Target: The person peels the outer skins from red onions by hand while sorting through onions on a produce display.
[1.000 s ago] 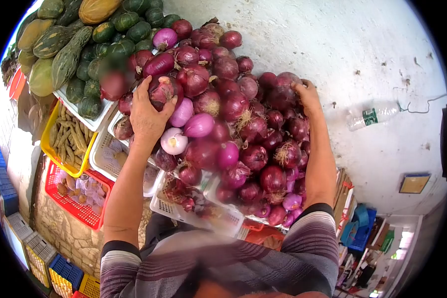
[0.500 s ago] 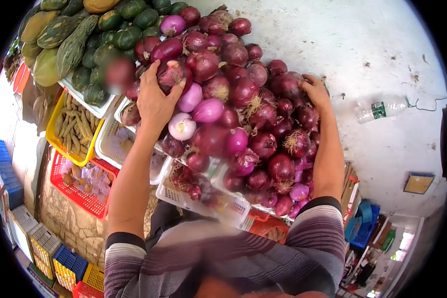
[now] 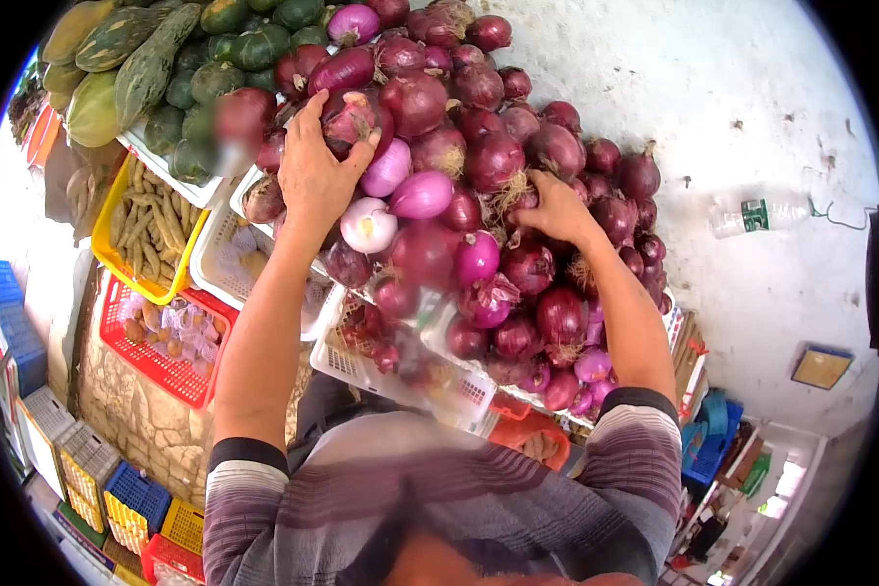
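Note:
A sloping heap of red onions (image 3: 479, 161) lies under both hands. My left hand (image 3: 320, 176) curves around a large red onion (image 3: 350, 119) with torn, peeling skin, thumb on one side and fingers on the other. Just below that thumb are glossy purple onions (image 3: 421, 194) and a pale, peeled-looking one (image 3: 368, 225). My right hand (image 3: 562, 210) reaches into the middle of the heap, its thumb and fingers bent about a red onion with stringy roots (image 3: 511, 195). That onion is partly covered by the fingers.
Green pumpkins (image 3: 217, 82) sit at upper left. Beside the heap are a yellow basket of knobbly roots (image 3: 127, 256), a red basket (image 3: 156, 361) and white baskets (image 3: 347, 366). A plastic bottle (image 3: 757, 215) lies on the pale surface at right.
My right hand has moved left and slightly down, from the heap's right edge to its middle. The left hand stays at the same torn-skinned onion. The view has shifted slightly.

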Motion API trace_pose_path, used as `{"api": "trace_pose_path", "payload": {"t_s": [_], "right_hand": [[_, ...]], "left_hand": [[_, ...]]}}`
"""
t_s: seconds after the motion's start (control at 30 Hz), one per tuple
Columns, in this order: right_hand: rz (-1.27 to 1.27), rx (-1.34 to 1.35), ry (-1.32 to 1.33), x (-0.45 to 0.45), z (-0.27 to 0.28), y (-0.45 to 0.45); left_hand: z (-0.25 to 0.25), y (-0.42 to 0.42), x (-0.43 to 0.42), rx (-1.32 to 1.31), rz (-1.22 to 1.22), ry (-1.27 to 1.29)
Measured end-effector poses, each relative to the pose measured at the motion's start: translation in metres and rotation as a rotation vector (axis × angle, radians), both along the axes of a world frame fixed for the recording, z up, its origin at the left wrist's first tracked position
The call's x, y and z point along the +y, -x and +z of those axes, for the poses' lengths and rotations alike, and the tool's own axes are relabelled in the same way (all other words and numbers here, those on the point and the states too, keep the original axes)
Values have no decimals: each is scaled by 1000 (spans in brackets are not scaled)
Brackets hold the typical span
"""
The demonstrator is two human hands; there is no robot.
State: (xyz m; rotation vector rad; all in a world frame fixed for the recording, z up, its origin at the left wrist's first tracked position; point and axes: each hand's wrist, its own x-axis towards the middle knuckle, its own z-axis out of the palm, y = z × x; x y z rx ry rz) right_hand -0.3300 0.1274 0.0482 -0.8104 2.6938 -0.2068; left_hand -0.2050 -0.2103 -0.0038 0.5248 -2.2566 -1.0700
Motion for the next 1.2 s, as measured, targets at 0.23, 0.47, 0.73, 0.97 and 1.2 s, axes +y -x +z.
{"api": "trace_pose_path", "payload": {"t_s": [0.23,0.47,0.73,0.97,1.2], "right_hand": [[-457,-470,614,21,19,5],[-897,-615,822,52,19,24],[-635,-167,778,108,23,73],[-171,677,344,29,45,20],[399,410,70,-41,-6,2]], "left_hand": [[1,0,0,10,-3,-4],[-4,1,0,34,-2,-4],[-2,2,0,32,8,-6],[-2,2,2,21,9,-5],[-6,3,1,47,0,18]]}}
